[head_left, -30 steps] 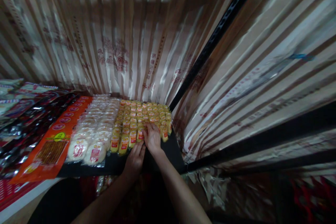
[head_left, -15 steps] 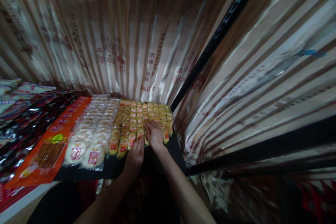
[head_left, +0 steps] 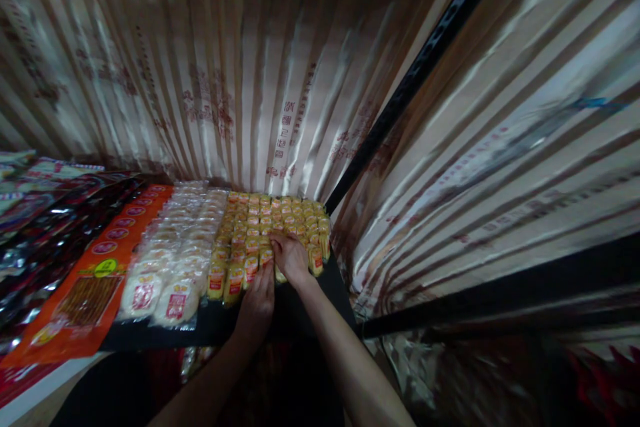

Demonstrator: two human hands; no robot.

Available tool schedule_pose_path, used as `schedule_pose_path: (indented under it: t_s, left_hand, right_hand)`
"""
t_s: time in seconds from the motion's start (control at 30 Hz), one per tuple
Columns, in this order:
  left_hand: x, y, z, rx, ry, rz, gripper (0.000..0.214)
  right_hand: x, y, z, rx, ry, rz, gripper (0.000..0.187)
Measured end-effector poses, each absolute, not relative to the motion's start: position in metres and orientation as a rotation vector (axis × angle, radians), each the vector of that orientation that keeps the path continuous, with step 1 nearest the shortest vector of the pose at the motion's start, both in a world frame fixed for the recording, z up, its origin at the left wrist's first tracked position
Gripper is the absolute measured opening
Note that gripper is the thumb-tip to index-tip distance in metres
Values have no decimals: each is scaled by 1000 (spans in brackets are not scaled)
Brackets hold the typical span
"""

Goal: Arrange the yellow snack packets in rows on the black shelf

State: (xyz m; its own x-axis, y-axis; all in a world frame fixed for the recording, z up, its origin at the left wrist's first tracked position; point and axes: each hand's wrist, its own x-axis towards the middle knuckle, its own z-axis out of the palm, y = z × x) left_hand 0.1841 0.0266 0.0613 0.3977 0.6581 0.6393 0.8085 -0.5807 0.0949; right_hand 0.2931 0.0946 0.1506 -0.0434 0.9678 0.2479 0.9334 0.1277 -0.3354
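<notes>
Small yellow snack packets (head_left: 253, 240) with red-and-white labels stand in tight rows on a black shelf (head_left: 320, 310). My left hand (head_left: 257, 297) rests at the front of these rows, its fingers stretched out and lying against the front packets. Over the front right part of the rows, my right hand (head_left: 291, 257) has its fingers bent together on a packet. The packet under that hand is mostly hidden. Left of the yellow rows are two rows of clear-wrapped round white crackers (head_left: 176, 297).
An orange bag (head_left: 95, 280) of brown sticks and dark shiny packages (head_left: 55, 233) lie to the left. Pleated, printed sheeting (head_left: 215, 67) hangs behind. A black pole (head_left: 400, 90) slants up from the shelf's back right corner, and a dark bar (head_left: 475, 280) runs along the right.
My right hand has shifted slightly left over the yellow packets, and its fingers are more bent. My left hand stays almost in place at the front.
</notes>
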Motion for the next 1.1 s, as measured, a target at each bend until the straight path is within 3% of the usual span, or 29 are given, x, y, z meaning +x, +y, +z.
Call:
schedule_pose_path:
  t_s: [0.27, 0.53, 0.73, 1.1]
  left_hand:
    - [184, 26, 63, -2417, -1303, -909, 63]
    - [184, 27, 66, -2462, -1337, -904, 64]
    - [185, 27, 67, -2472, -1334, -882, 64]
    - [186, 28, 66, -2477, -1332, -893, 66]
  right_hand:
    - [303, 121, 161, -1706, -2139, 53, 28]
    - [298, 135, 162, -1855, -2248, 28, 23]
    - [302, 136, 152, -1778, -2147, 111, 28]
    - [286, 142, 158, -1999, -2039, 65, 19]
